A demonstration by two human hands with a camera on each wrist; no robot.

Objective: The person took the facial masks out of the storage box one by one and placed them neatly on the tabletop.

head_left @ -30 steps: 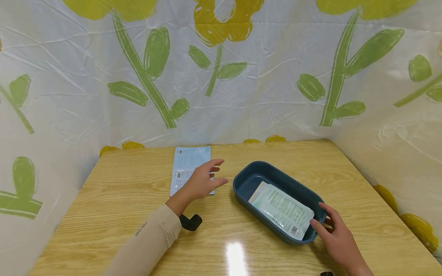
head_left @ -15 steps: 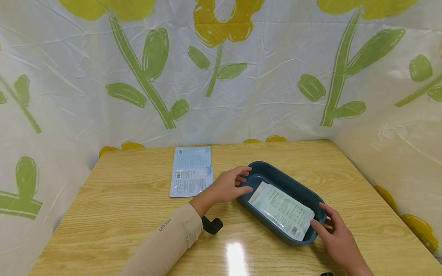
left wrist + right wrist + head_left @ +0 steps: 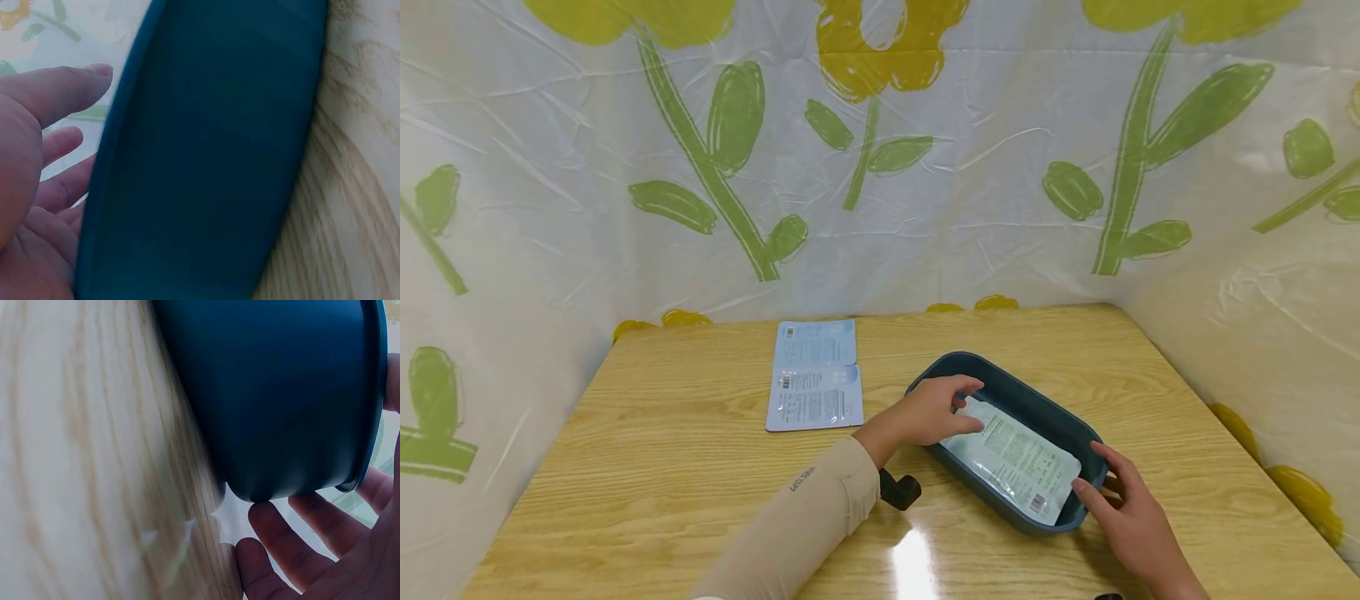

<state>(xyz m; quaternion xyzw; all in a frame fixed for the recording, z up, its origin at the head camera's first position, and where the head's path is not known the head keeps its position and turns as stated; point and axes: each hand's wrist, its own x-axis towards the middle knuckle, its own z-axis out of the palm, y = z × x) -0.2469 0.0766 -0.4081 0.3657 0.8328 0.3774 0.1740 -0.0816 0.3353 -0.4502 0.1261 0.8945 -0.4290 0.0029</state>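
Grips the right end of the dark blue tub (image 3: pixel 1030 404) with the right hand (image 3: pixel 1131 512), thumb at the rim and fingers round the outside. Holds the left hand (image 3: pixel 936 410) over the tub's left end, fingers loosely extended, thumb apart, gripping nothing visible. Shows a pale green packet (image 3: pixel 1015 450) lying face up inside the tub, and two light blue packets (image 3: pixel 816 398) on the wooden surface (image 3: pixel 685 467), well to the left of the tub.

Could knock or swing the tub by catching its near rim with the left wrist or the black wrist mount (image 3: pixel 901 492) on lowering the arm. Might shove the pale green packet askew by touching only one edge, or let it slip through too light a pinch on its glossy film.

From the head, reveals the packet but hides most right fingertips behind the tub. From the right wrist, reveals fingertips (image 3: pixel 269 525) against the outer wall. From the left wrist, reveals outer wall and no packet; cannot tell about contact there.
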